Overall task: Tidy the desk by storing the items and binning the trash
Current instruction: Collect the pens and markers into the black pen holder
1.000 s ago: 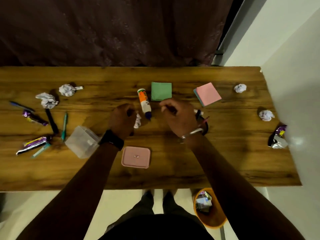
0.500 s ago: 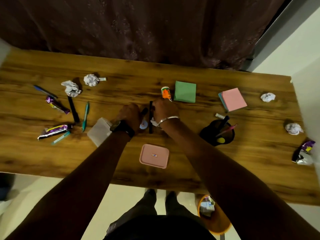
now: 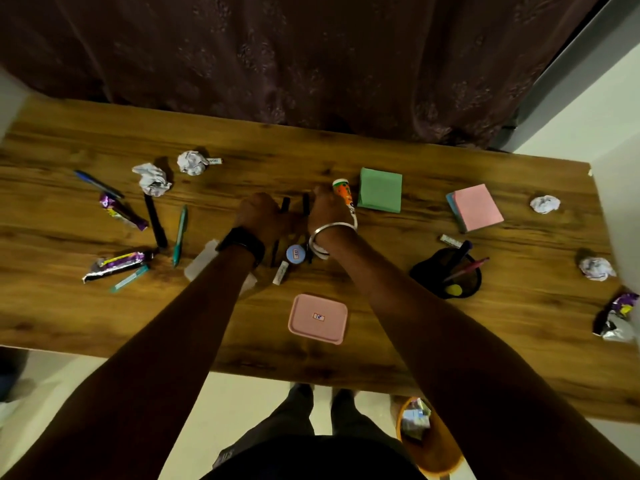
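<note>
My left hand [image 3: 258,213] and my right hand [image 3: 327,211] sit side by side at the middle of the wooden desk [image 3: 381,341]. Each is closed around a black pen: the left pen [image 3: 284,204] and the right pen [image 3: 306,202] stick out past the fingers. An orange glue stick [image 3: 343,192] lies just right of my right hand. A blue round cap [image 3: 295,253] and a small white stick [image 3: 280,273] lie between my wrists. The black mesh pen holder [image 3: 446,275] stands to the right with pens in it. On the floor stands an orange bin [image 3: 429,445] with trash inside.
Crumpled papers [image 3: 191,162] [image 3: 152,180] [image 3: 544,204] [image 3: 596,268], purple wrappers [image 3: 123,213] [image 3: 117,263] [image 3: 616,317], loose pens [image 3: 155,220] [image 3: 180,233] [image 3: 98,183]. Green notes [image 3: 380,190], pink notes [image 3: 478,207], pink lid [image 3: 318,318], clear box [image 3: 202,261] half under my left arm.
My right hand left the pen holder and moved left beside the left hand. Both hands closed on black pens near the glue stick. The view tilted and shifted left.
</note>
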`<action>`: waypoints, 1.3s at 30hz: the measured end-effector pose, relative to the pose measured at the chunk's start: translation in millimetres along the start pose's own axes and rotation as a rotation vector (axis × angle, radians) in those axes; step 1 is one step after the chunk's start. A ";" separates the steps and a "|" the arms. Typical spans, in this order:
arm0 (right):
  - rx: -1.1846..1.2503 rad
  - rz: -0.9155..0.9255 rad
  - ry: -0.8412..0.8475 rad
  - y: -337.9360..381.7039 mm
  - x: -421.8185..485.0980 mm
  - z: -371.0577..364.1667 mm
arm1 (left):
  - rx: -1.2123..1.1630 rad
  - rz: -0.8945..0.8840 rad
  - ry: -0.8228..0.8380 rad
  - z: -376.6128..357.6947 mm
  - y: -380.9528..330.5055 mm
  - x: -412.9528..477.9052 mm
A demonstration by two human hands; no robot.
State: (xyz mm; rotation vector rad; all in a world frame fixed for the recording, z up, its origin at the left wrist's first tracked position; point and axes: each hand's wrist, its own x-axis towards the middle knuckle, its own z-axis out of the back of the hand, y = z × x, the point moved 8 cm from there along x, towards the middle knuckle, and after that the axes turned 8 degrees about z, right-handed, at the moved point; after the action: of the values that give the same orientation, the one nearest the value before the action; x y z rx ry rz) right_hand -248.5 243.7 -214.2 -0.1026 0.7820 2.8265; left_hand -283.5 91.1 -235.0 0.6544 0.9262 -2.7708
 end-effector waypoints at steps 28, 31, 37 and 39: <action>0.428 0.141 0.220 152.6 31.0 -105.6 | 0.164 0.280 -0.206 113.5 165.3 23.1; 0.406 0.140 0.210 156.6 36.2 -103.8 | 0.049 0.283 -0.211 117.2 167.1 21.1; 0.233 0.178 0.329 193.3 43.6 -112.9 | -0.122 0.276 -0.307 152.2 186.6 -7.3; 0.207 0.187 0.381 210.0 42.9 -123.4 | -0.111 0.258 -0.366 164.4 200.2 -11.9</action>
State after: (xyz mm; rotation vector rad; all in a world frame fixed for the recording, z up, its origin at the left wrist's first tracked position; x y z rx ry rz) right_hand -334.4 11.9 -220.0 -0.5759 1.2167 2.9152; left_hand -277.3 -167.7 -219.8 0.2181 0.8406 -2.4718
